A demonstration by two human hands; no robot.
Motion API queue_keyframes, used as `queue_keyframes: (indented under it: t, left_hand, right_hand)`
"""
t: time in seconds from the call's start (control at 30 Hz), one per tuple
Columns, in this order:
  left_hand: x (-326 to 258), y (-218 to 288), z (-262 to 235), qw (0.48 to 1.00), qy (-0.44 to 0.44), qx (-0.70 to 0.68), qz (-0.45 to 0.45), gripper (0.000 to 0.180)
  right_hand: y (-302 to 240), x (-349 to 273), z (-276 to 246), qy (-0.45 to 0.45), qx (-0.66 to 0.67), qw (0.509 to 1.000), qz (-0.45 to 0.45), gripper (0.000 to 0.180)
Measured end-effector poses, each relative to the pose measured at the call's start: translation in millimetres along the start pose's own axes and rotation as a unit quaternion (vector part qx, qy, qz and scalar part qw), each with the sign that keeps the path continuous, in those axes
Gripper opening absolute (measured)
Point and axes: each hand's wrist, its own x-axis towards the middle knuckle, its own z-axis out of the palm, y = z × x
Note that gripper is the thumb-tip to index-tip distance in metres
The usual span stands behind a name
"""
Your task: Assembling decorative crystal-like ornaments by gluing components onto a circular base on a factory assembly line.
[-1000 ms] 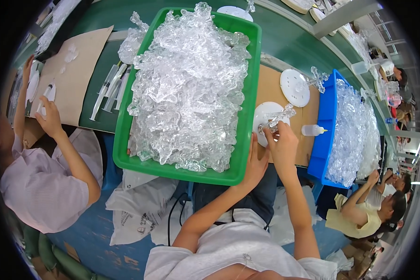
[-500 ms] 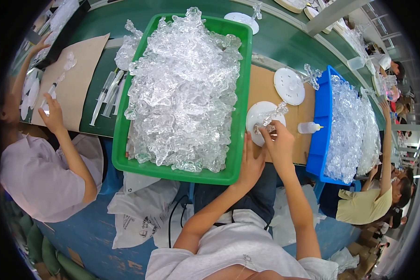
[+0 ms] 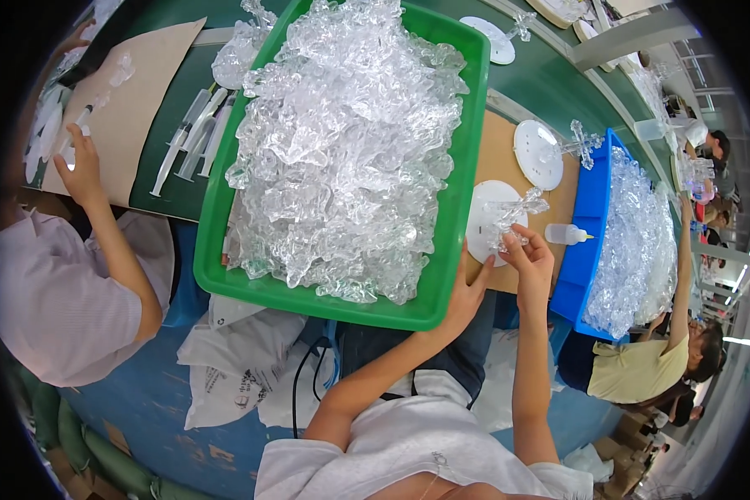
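Note:
Fingers bent in a pinch, my right hand (image 3: 532, 257) grips a clear plastic piece at the near right of a round white disc (image 3: 481, 218). A clear cross-shaped ornament (image 3: 525, 205) stands out over this disc's right side. My left hand (image 3: 465, 296) is by the disc's near edge, beside the green tray's wall, with its visible fingers stretched and apart. Part of that hand is hidden behind the tray. Farther off lies a second white disc (image 3: 535, 155) with a clear cross (image 3: 586, 143) on it. A small squeeze bottle (image 3: 568, 234) lies to the right of my right hand.
A green tray (image 3: 429, 312) heaped with clear plastic pieces takes up the middle. On the right stands a blue bin (image 3: 571, 287) of similar pieces. Several syringes (image 3: 177, 150) lie left of the tray. A co-worker (image 3: 79, 292) holds a syringe at the left.
The view has shifted, so the tray and discs appear farther right. My right-hand fingers have moved slightly on the clear piece, and my left fingers have spread apart.

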Motion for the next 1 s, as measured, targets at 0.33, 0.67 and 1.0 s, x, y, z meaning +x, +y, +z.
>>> queue_keyframes:
  t: [0.33,0.67,1.0]
  left_hand:
    - [-3.9,-1.0,2.2,1.0,-0.016,0.011,0.012,0.057]
    - [5.6,-4.9,-7.8,0.999,-0.014,0.012,0.046,0.062]
    - [17.5,-0.6,-9.2,0.998,-0.034,-0.005,0.056,0.044]
  right_hand:
    - [-12.5,-2.0,28.1,0.04,-0.311,0.936,-0.161,0.028]
    - [-0.6,1.2,37.3,0.054,-0.441,0.832,-0.333,0.02]
    - [-56.1,19.7,-16.2,-0.112,-0.47,0.823,-0.299,0.03]
